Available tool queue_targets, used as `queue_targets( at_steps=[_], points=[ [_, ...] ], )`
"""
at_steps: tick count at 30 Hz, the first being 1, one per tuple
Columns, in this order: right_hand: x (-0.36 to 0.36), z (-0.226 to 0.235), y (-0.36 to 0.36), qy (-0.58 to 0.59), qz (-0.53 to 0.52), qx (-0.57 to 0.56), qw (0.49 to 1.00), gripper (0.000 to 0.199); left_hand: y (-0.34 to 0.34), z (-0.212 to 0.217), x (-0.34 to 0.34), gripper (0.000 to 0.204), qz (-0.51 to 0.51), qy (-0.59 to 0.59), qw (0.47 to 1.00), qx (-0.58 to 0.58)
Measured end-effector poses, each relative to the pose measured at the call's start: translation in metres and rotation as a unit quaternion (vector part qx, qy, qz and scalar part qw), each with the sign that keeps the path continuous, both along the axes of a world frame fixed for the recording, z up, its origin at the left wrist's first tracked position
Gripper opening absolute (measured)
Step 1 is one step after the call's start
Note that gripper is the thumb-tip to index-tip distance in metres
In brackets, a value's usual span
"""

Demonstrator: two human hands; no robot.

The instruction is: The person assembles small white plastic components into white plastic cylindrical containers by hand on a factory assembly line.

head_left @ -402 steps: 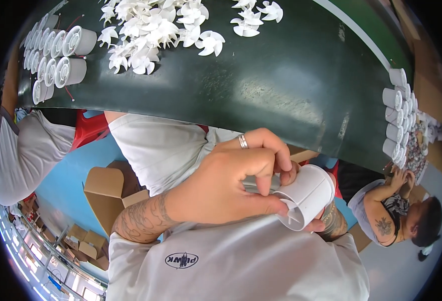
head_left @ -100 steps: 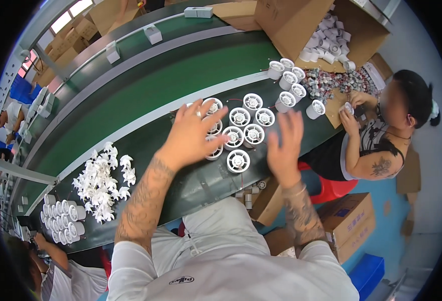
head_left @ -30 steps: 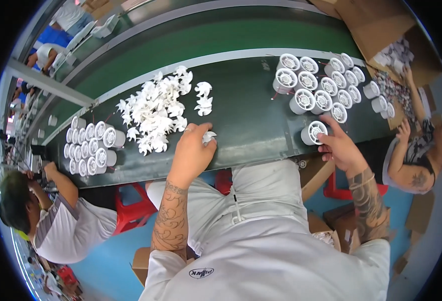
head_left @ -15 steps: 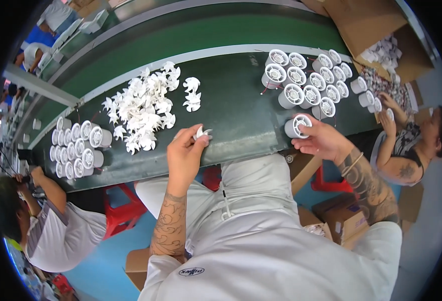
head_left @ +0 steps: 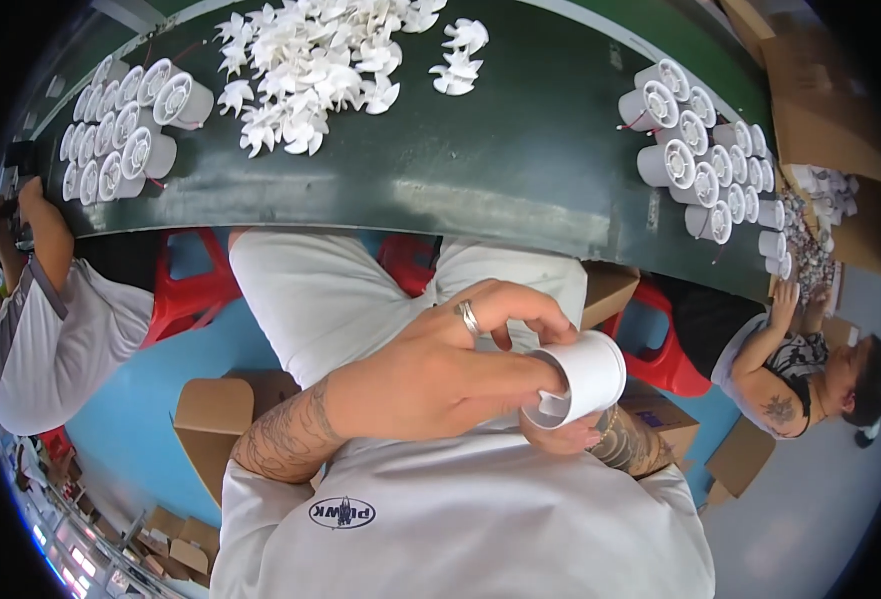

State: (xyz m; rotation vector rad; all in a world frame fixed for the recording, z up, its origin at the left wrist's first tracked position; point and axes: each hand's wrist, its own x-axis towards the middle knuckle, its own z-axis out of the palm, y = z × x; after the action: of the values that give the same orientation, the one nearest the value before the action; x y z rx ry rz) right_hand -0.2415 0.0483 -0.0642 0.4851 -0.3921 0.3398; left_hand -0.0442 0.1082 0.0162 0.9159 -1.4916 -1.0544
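Close to my chest, above my lap, a white cylindrical fan housing (head_left: 598,374) lies tilted on its side. My right hand (head_left: 560,436) grips it from below, mostly hidden behind it. My left hand (head_left: 440,364), with a ring on one finger, reaches across; its thumb and fingers are bent at the housing's open end. A small white fan blade wheel (head_left: 552,404) shows just inside that opening, against the left fingers. On the dark green table lie a heap of loose white blade wheels (head_left: 310,70) and a small separate row of blade wheels (head_left: 457,72).
White housings with thin red wires stand in groups at the table's left (head_left: 126,130) and right (head_left: 700,150). One co-worker (head_left: 61,329) sits at left, another (head_left: 800,369) at right. Red stools (head_left: 196,275) and cardboard boxes (head_left: 216,409) stand near my legs.
My right hand has brought the housing from the table's right edge to my chest. My left hand has carried the blade wheel to the housing's opening. The view has tilted lower.
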Motion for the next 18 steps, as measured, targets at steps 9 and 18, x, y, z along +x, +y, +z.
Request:
queue_targets(
  at_steps=[9, 18],
  points=[
    [-0.03, 0.013, 0.029, 0.15, -0.105, -0.002, 0.983, 0.058, 0.019, -0.011, -0.009, 0.016, 0.066, 0.079, 0.994, 0.043],
    [-0.036, 0.02, 0.018, 0.193, -0.053, -0.11, 0.973, 0.054, 0.028, -0.005, -0.008, 0.014, 0.082, 0.144, 0.979, 0.118]
  ],
)
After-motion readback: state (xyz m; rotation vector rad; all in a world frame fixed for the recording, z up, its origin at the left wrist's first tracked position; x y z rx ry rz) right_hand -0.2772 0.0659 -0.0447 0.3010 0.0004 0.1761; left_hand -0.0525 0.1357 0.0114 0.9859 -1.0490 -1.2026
